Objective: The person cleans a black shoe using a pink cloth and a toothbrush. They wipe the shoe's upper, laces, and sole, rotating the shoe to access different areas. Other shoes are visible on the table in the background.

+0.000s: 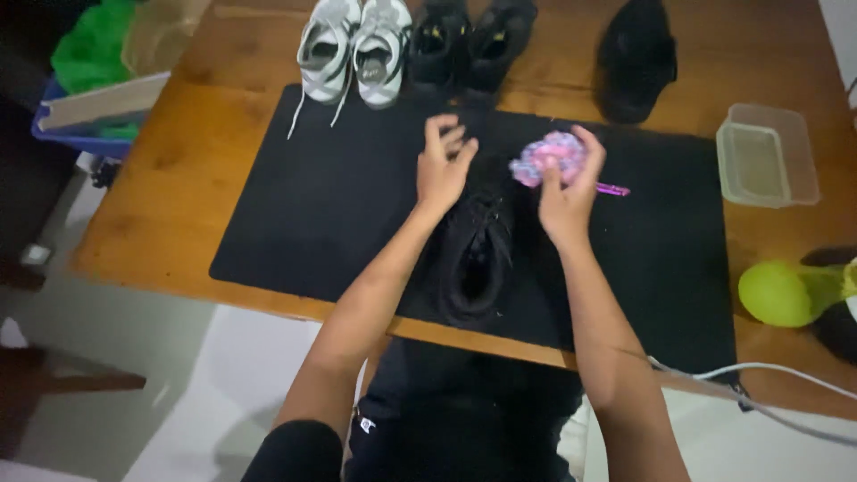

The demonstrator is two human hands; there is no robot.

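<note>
A black shoe (473, 259) lies on a black mat (312, 205), its toe pointing away from me. My left hand (444, 165) rests on the shoe's toe end with fingers spread. My right hand (567, 192) is closed around a pink and purple brush (549, 158) with a pink handle sticking out to the right, held just above and right of the shoe's toe.
A wooden table (170, 196) carries the mat. White sneakers (355, 49), a black pair (469, 40) and a single black shoe (636, 58) line the far edge. A clear plastic tub (766, 153) and a green ball-shaped object (781, 293) sit right; a white cable (786, 370) runs off the near right edge.
</note>
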